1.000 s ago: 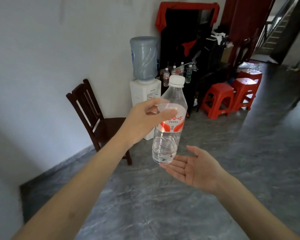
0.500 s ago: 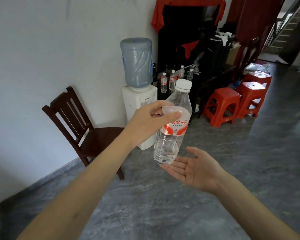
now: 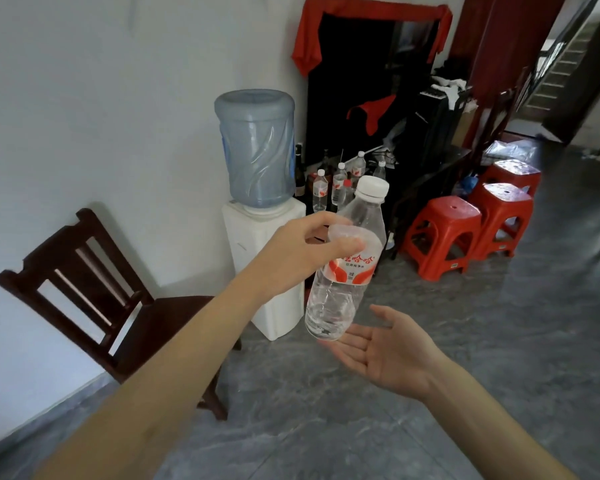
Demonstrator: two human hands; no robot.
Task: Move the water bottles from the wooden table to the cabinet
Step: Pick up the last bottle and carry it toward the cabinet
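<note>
the left hand (image 3: pixel 302 252) is clamped on a water bottle (image 3: pixel 343 268), with the fingers wrapped around its upper body just above the red and white label. the bottle is in the air, not resting on anything, and it leans a little, its white cap (image 3: pixel 372 187) tilted to the right and away from the person. the right hand (image 3: pixel 392 353) is spread flat with the palm up, just under the bottom of the bottle; i cannot tell if it touches the bottle or only waits below it.

the step in hand looks like the carry toward the cabinet. a dark cabinet (image 3: pixel 357 109) with a red cloth over its top stands against the far wall, and several other bottles (image 3: pixel 340 183) stand in a group on a low dark surface in front of it, beside the water dispenser (image 3: pixel 260 216). the wooden worktop from the task is not in view.

to do this step well, i think the left hand should keep a firm but not hard grip, because the thin plastic can bend in and slip. the right hand is useful under the base as a support, so it is better to bring it into full contact. the bottle should come upright before it is set down, and should go into a free gap between the standing bottles, so that none of them is knocked over. the chair (image 3: pixel 94 289) and the red stools (image 3: pixel 471 230) stand at the two sides of the path, so the walk should stay in the middle of the floor.
</note>
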